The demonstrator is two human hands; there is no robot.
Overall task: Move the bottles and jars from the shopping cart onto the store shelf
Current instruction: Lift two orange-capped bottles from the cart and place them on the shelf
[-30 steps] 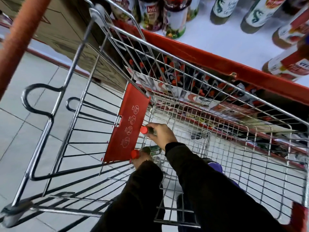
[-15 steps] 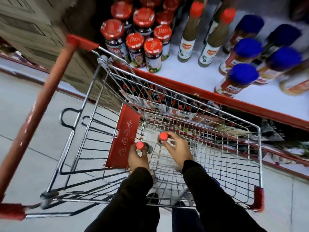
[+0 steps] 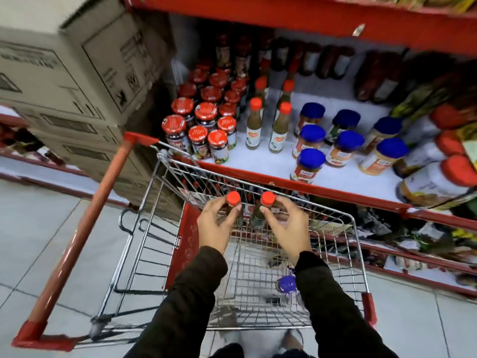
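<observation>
Two bottles (image 3: pixel 233 208) stand upright, caps up; each hand's fingers (image 3: pixel 219 215) clasp one above the cart (image 3: pixel 356 228).

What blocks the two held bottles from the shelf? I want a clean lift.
Only the cart's front rim lies between the bottles and the shelf; above it the path looks clear.

Even bright store light — edges blurred, wide-angle bent
</observation>
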